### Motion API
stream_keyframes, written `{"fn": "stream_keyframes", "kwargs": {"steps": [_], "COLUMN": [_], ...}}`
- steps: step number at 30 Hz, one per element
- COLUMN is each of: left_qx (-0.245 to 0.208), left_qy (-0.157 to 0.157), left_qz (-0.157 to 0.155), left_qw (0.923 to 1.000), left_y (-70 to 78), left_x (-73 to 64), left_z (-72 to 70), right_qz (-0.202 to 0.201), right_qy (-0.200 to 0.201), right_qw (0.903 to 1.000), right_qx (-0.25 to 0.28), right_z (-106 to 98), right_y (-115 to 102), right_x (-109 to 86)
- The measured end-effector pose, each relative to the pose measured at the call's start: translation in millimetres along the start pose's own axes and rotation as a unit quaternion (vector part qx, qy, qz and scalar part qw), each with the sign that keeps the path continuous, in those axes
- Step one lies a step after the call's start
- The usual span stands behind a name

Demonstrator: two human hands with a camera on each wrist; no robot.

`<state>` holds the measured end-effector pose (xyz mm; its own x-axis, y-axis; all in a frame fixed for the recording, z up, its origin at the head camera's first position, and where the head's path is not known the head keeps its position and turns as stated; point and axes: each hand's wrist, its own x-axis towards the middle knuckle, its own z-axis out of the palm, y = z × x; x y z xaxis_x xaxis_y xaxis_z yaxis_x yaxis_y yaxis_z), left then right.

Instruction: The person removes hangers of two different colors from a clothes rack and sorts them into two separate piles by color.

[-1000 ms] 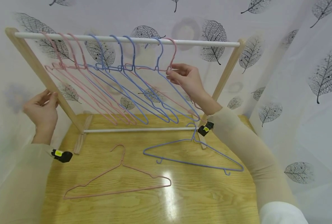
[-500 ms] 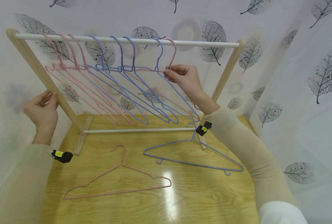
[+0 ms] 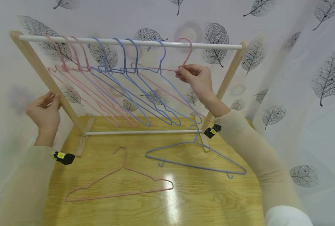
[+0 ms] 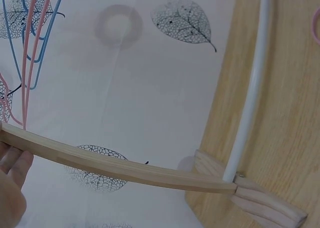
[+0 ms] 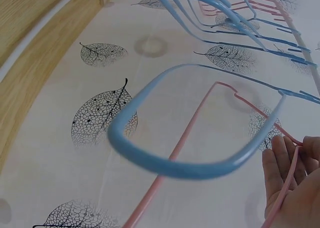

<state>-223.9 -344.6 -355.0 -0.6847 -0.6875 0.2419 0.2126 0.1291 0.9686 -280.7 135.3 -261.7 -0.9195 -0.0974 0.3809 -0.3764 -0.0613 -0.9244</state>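
My right hand (image 3: 197, 78) pinches a pink hanger (image 3: 188, 56) at its neck, the hook over the white top rod (image 3: 210, 46) of a clothes rack. In the right wrist view this pink hanger (image 5: 190, 123) runs behind a blue hanger (image 5: 190, 169), and its near arm crosses the palm. On the left, my other hand (image 3: 44, 111) holds the rack's wooden upright (image 3: 47, 73) between thumb and fingers; the left wrist view has its fingertips (image 4: 21, 164) against the underside of that upright. Left of the pinched hanger, several blue hangers (image 3: 125, 56) and several pink ones (image 3: 85, 59) hang together.
On the wooden table (image 3: 212, 197) lie a pink hanger (image 3: 125, 168) at front left and a blue hanger (image 3: 195, 164) with small hooks at right. The rack's lower bar (image 3: 142, 132) runs behind them. A leaf-patterned curtain (image 3: 173, 23) stands behind the rack.
My right hand drifted slightly left, then moved right with the pink hanger, whose hook slid right along the rod, away from the nearest blue one. The left hand stays on the upright.
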Motion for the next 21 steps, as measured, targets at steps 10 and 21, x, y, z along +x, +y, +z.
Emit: {"fn": "stream_keyframes", "kwargs": {"steps": [10, 21], "left_qx": [0.023, 0.023], "left_qy": [-0.001, 0.000], "left_qz": [0.007, 0.014], "left_qw": [0.9997, 0.9996], "left_y": [-4.2, -7.9], "left_x": [3.0, 6.2], "left_z": [-0.2, -0.7], "right_qz": [-0.023, -0.026], "right_qy": [0.007, 0.028], "right_qw": [0.9989, 0.9964], "right_qx": [0.040, 0.075], "right_z": [-20.3, -44.2], "right_y": [-7.3, -20.6], "right_x": [-9.6, -21.5]}}
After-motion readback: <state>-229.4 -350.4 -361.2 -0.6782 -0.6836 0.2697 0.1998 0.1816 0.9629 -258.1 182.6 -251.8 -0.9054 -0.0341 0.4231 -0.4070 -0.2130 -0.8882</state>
